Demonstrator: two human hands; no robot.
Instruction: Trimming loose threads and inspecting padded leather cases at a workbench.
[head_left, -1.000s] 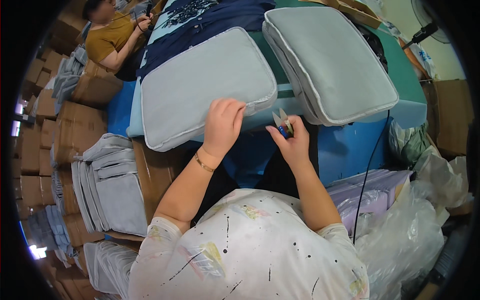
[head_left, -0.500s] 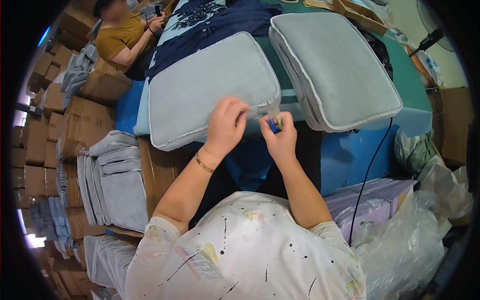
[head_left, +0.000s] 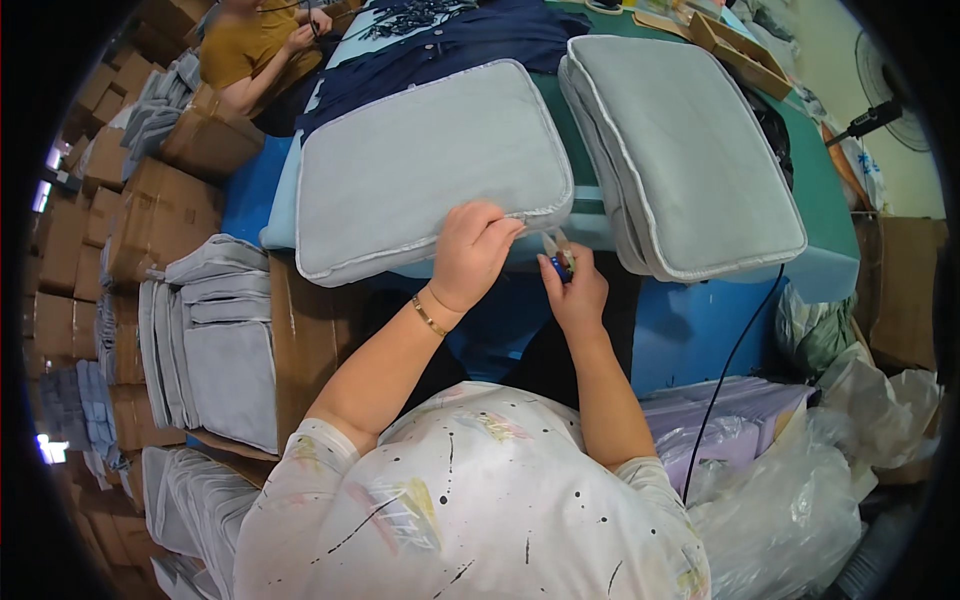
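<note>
A flat grey fabric case (head_left: 430,160) with a piped edge lies at the front of the table. My left hand (head_left: 468,258) is closed, thumb and fingers pinching the case's near edge close to its right front corner. Just right of it, my right hand (head_left: 582,300) grips small blue-handled snips (head_left: 563,262). Their pale blades point up toward that corner and stand slightly apart; whether they touch the case, I cannot tell. Further right rests a stack of similar grey cases (head_left: 700,150).
Dark navy cloth (head_left: 455,50) lies behind the front case on the green table (head_left: 825,220). At my left, a cardboard box (head_left: 310,320) holds more grey cases (head_left: 235,375). Clear plastic bags (head_left: 780,520) and a black cord (head_left: 735,350) are at right. Another person (head_left: 245,60) sits far left.
My left hand has come down onto the case's edge, its fingers now pinched there. The right hand has shifted slightly right and down, the snips' blades now showing more plainly.
</note>
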